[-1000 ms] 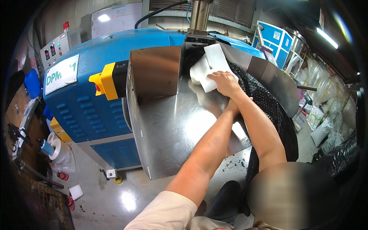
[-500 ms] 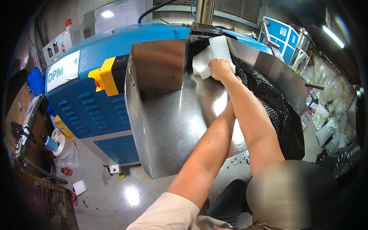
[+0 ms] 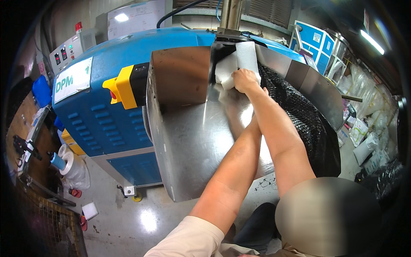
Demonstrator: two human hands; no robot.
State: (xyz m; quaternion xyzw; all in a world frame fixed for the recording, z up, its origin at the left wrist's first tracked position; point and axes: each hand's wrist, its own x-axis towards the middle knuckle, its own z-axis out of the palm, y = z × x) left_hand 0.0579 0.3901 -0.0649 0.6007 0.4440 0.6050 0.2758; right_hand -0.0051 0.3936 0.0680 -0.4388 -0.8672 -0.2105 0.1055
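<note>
A white foam piece (image 3: 247, 55) sits at the far end of a shiny metal hopper tray (image 3: 192, 132), its upper part standing up toward the dark opening. My right hand (image 3: 245, 80) is closed around its near edge, fingers curled over it. My left forearm passes under the right one. Of my left hand (image 3: 266, 91) only a fingertip shows beyond the right wrist, beside crinkled black plastic sheeting (image 3: 306, 118); the rest is hidden, so its grip cannot be made out. The black sheeting hangs over the tray's right side.
The tray belongs to a large blue machine (image 3: 100, 111) with a yellow switch guard (image 3: 125, 87) on its side. A grey control box (image 3: 70, 49) stands behind left. Clear plastic bags (image 3: 366, 124) are piled at right, a white film roll (image 3: 70, 162) at left.
The view has shifted slightly, so the machine sits a little further right. My right hand stays on the white foam, which has barely moved against the tray.
</note>
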